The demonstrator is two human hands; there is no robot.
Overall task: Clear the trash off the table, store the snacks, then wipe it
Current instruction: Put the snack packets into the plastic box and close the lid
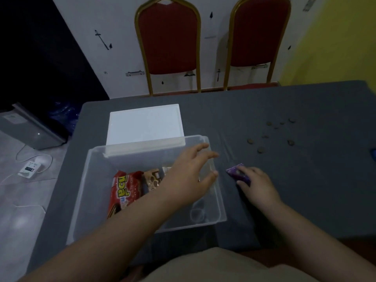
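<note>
A clear plastic box (81,208) stands on the grey table (284,180) in front of me. Inside it lie a red snack pack (124,190) and a brown snack pack (153,179). My left hand (191,176) hovers over the box's right side with its fingers spread and holds nothing. Just right of the box, my right hand (256,184) pinches a small purple snack packet (237,173) that lies on the table. Several small brown crumbs (270,135) are scattered further back on the right.
The box's white lid (144,125) leans on the box's far rim. Two red chairs with gold frames (168,43) stand behind the table. A blue thing (373,154) shows at the right edge. On the floor to the left lies a power strip (29,168) with cables.
</note>
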